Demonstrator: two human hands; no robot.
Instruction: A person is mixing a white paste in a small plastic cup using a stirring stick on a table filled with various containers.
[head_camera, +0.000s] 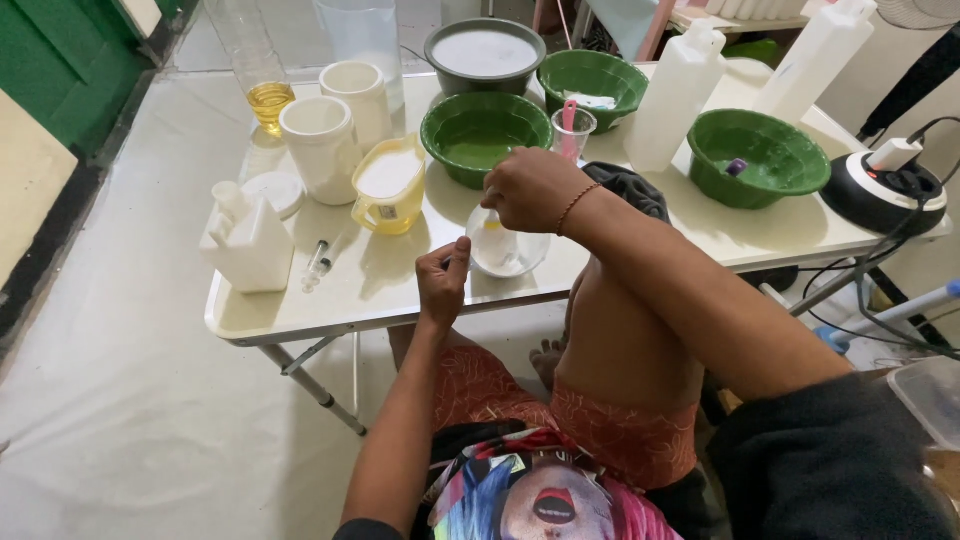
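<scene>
Sitting at the low folding table (300, 310), you have both hands over its near edge. Your right hand (530, 188) hovers above a small clear glass bowl (507, 250), fingers curled in a loose fist as if pinching something small; what it grips, if anything, is hidden from this angle, so I cannot tell. Your left hand (442, 282) rests at the table's front edge just beside the bowl's left rim, fingers bunched with the thumb up; whether it holds anything is equally unclear.

That bowl sits on the table near the front edge, between your two hands, with a pale whitish content and a hint of yellow inside.

Behind your right hand stands a green plastic basin (485, 135) with greenish liquid, and just right of it a clear cup (573, 130) with a pink stick in it. To the left sits a yellow measuring jug (388, 185) filled with white liquid, then two white tubs (322, 145), a white jerrycan (250, 245) and a syringe (318, 265) lying flat. Farther back are a grey basin (485, 52) of white liquid, a second green basin (592, 85), a bottle of yellow oil (262, 75) and tall white bottles (675, 95). On the right, a third green basin (758, 155) sits near a black-and-white appliance (880, 190).
</scene>
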